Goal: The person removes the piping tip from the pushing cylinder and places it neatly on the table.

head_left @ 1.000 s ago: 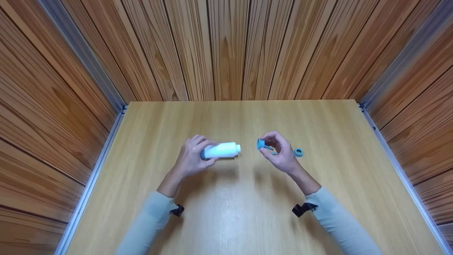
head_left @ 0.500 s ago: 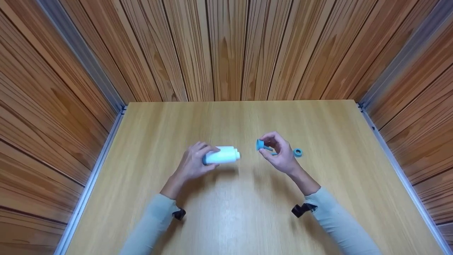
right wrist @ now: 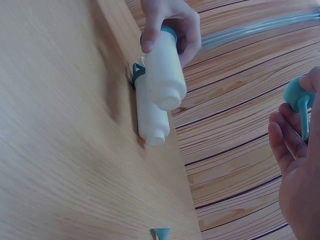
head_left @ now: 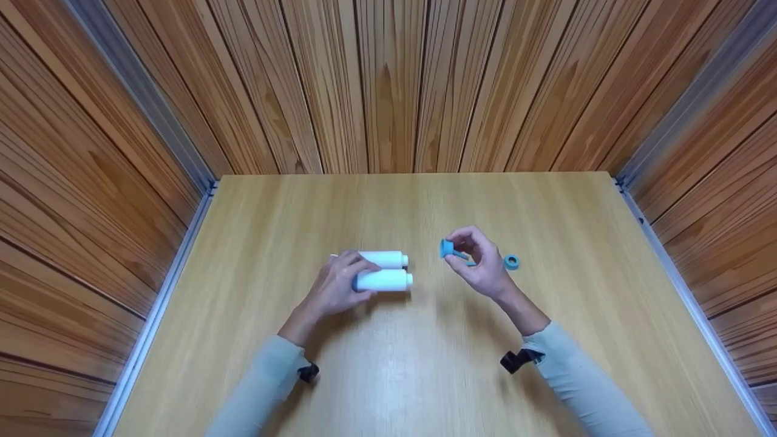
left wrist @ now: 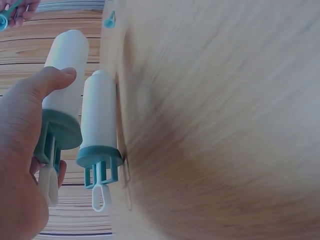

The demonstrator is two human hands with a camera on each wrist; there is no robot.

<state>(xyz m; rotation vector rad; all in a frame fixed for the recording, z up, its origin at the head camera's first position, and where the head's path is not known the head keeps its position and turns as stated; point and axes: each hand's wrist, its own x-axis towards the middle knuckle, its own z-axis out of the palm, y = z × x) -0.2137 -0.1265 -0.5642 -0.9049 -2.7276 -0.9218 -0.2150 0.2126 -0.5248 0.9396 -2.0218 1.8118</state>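
Note:
My left hand (head_left: 337, 282) grips a white-barrelled pastry syringe (head_left: 383, 281), held tilted off the table. Its teal collar and white ring handle show in the left wrist view. A second, matching syringe (head_left: 388, 259) lies on the table just behind it, its narrow tip pointing right. Thumb and fingers of my right hand (head_left: 482, 264) pinch a teal nozzle (head_left: 447, 247) with a cup-shaped base and thin spout. Another thin teal spout shows below it in the head view; whether it is a separate piece I cannot tell. A loose teal nozzle (head_left: 512, 261) sits beside the right hand.
The wooden table (head_left: 388, 206) is bordered by a plank wall (head_left: 388, 85) at the back and similar walls at both sides. Metal rails (head_left: 164, 303) run along the table's side edges. A black wrist camera (head_left: 516, 360) sits at each sleeve.
My left hand has brought its syringe toward the front edge, off the line of the lying one, which now shows behind it. The right hand stays nearly still with its nozzle.

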